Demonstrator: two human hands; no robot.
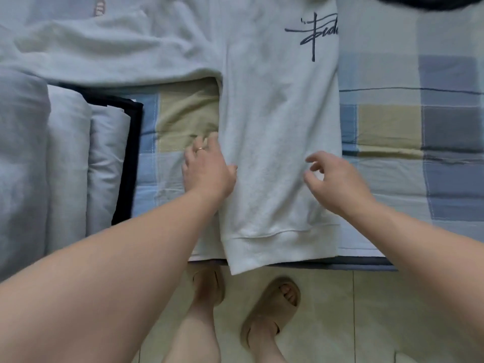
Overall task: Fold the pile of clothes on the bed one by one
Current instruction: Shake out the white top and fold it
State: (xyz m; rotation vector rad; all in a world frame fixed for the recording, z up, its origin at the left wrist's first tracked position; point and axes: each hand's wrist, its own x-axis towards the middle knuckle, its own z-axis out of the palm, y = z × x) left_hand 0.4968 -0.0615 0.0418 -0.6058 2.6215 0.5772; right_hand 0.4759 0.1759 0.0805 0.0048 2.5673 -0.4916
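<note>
On the checked bed (392,127), the white sweatshirt (275,127) lies lengthwise, hem toward the person, both hands open: left hand (207,166) pressing, right hand (337,179) hovering.

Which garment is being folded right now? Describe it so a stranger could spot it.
On the blue, grey and tan checked bedsheet, look in the middle, directly ahead of the person's two hands. There lies the pale white long-sleeved sweatshirt, its ribbed hem hanging over the bed's near edge. Unlike the plain grey-blue rolled bedding on the left, it bears dark handwritten lettering on its chest.
</note>
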